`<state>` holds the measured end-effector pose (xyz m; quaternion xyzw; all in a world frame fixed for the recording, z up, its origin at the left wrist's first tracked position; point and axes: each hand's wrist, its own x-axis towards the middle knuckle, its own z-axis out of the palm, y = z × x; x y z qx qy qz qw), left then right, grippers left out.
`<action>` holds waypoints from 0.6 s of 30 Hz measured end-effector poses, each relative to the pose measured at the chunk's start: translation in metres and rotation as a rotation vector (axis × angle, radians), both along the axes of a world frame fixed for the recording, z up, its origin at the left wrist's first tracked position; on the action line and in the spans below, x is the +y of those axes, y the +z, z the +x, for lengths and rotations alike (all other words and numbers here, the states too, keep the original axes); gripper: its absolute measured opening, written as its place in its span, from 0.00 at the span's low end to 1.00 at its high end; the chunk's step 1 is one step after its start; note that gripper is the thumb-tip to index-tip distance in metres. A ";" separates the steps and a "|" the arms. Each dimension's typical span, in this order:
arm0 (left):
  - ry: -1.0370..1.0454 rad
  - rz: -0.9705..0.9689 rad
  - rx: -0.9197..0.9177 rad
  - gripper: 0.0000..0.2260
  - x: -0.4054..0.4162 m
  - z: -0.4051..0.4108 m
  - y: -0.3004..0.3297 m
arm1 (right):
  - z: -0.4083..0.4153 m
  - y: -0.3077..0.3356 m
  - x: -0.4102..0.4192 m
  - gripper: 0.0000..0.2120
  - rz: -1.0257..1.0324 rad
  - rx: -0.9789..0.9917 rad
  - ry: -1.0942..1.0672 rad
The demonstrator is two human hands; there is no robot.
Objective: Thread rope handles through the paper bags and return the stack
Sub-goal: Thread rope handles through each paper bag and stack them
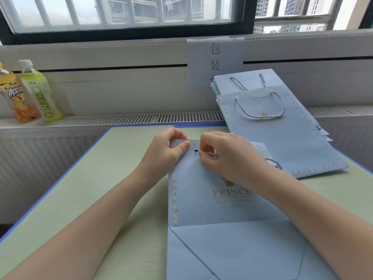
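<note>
Your left hand (171, 152) pinches the top edge of the flat paper bag (212, 199), likely to pin it to the table (101, 178) and steady the hole. Your right hand (222, 156) pinches the rope handle (207, 154) just behind its dark tip, aimed left at that hole, the short grip probably keeping the tip stiff. The bag's long axis runs away from you, mouth far, folded base near. 2 threaded bags (282, 138) lie stacked far right.
</note>
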<state>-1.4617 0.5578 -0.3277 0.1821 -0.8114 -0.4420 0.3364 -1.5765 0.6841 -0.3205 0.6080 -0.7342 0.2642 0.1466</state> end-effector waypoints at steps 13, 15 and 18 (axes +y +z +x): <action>-0.110 0.276 0.110 0.04 -0.001 0.004 0.000 | -0.003 -0.002 -0.001 0.05 0.030 -0.111 0.091; -0.129 0.307 0.104 0.04 -0.003 0.005 -0.001 | -0.005 -0.002 -0.002 0.06 0.060 -0.128 0.099; -0.140 0.317 0.098 0.04 -0.004 0.005 -0.001 | -0.005 -0.003 -0.003 0.05 0.058 -0.135 0.098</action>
